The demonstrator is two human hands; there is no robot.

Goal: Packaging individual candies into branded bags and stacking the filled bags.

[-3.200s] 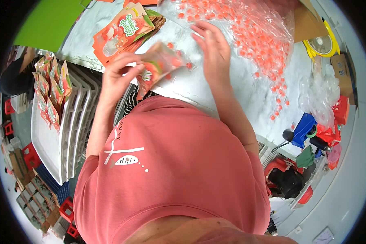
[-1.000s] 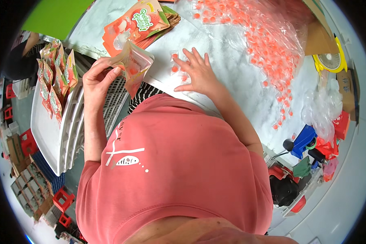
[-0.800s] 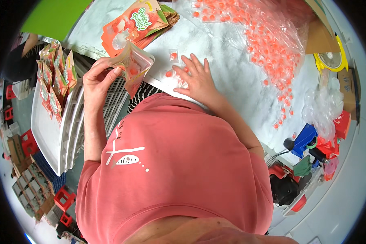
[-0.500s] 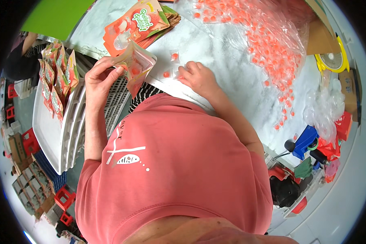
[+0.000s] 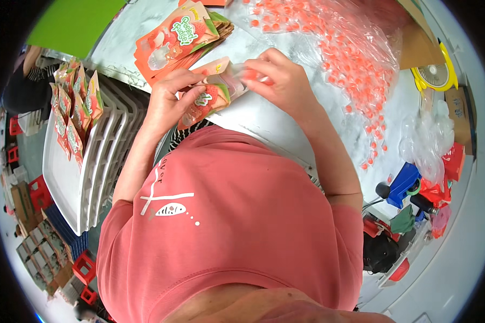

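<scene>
My left hand (image 5: 175, 99) is closed on the side of an orange and green candy pouch (image 5: 216, 99), whose mouth is spread open toward the right. At that mouth is my right hand (image 5: 279, 81), its fingers pinching several small clear-wrapped red candies (image 5: 257, 77). Beyond my left hand lies a fanned stack of flat pouches (image 5: 172, 40) of the same kind. A broad heap of wrapped red candies (image 5: 339, 64) spreads over the white table (image 5: 291, 124) at the far right, partly under clear plastic film.
On my left, filled pouches (image 5: 76, 110) stand in the top one of several stacked white trays (image 5: 64, 183). At right are a yellow fan (image 5: 436, 75), a cardboard box (image 5: 461, 116), clear plastic bags (image 5: 428, 137) and a blue object (image 5: 404, 183). Part of another person (image 5: 24, 86) shows at far left.
My right hand has picked the loose candies off the table and brought them up to the pouch. My left hand has moved right and tilted the pouch's mouth toward them.
</scene>
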